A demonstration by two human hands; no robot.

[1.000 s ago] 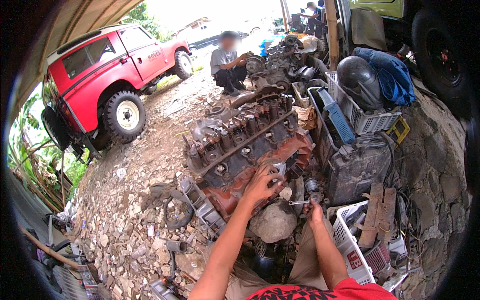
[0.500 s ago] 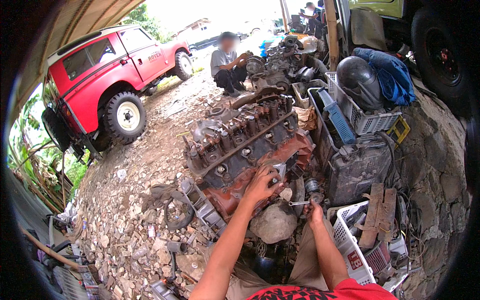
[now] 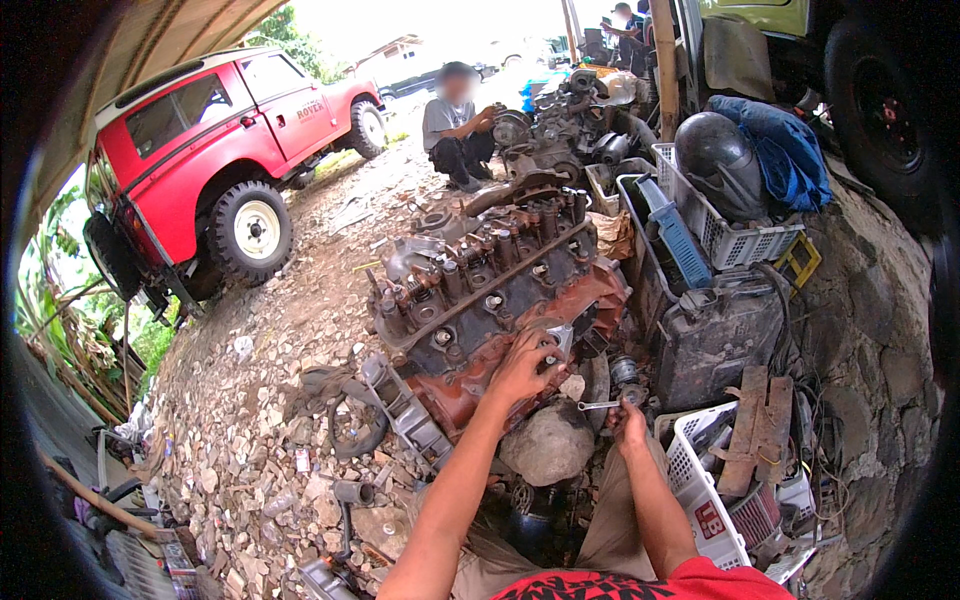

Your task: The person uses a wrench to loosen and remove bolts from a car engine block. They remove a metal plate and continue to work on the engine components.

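Observation:
In front of me stands an engine block [image 3: 470,335], dark on its side and rusty red along its lower part, with a row of valve gear on top. My left hand [image 3: 523,365] is closed with curled fingers around a small silver metal part [image 3: 563,340] against the block's near side. Lower right, my right hand [image 3: 629,424] pinches a combination wrench [image 3: 598,406], its free end pointing left. Just beyond that hand sits a round, greasy metal part [image 3: 624,370]. A large rock [image 3: 547,445] lies below my left hand, touching the block's lower edge.
White crates [image 3: 700,440] of parts and a dark metal tank [image 3: 715,335] stand to my right, beside a stone wall [image 3: 870,400]. A cast housing [image 3: 405,410] leans at the block's left. Beyond are a red off-road car [image 3: 225,150] and a crouching person [image 3: 458,130].

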